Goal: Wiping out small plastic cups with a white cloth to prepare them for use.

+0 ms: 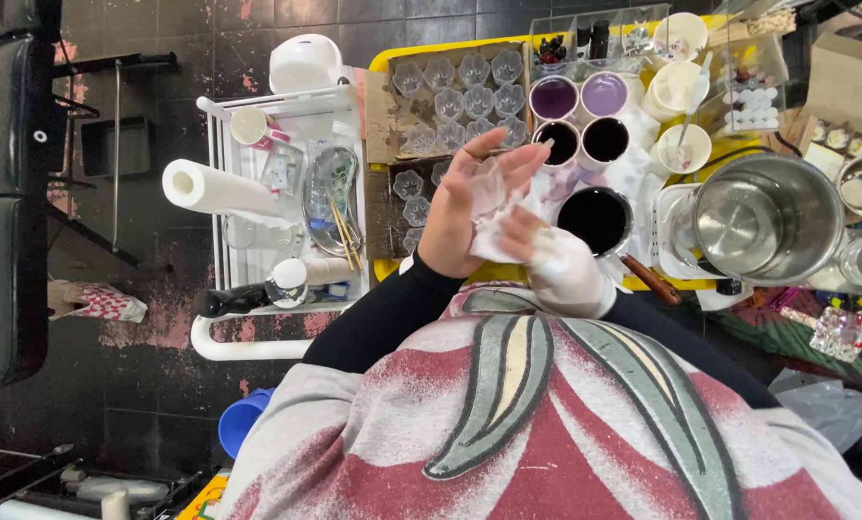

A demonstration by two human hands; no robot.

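Note:
My left hand is bare, palm up and fingers spread, above the yellow table's near edge. My right hand, in a white glove, presses a crumpled white tissue against the left palm. Just beyond the hands stands a small pot of dark liquid with a wooden handle. Behind it are two cups of dark liquid and two cups of purple liquid. Several clear flower-shaped moulds lie in a cardboard tray to the left of the cups.
A large steel pot stands at the right, with white cups and small containers behind it. A white cart on the left holds a paper towel roll, a cup and bottles. A blue bucket sits on the dark tiled floor.

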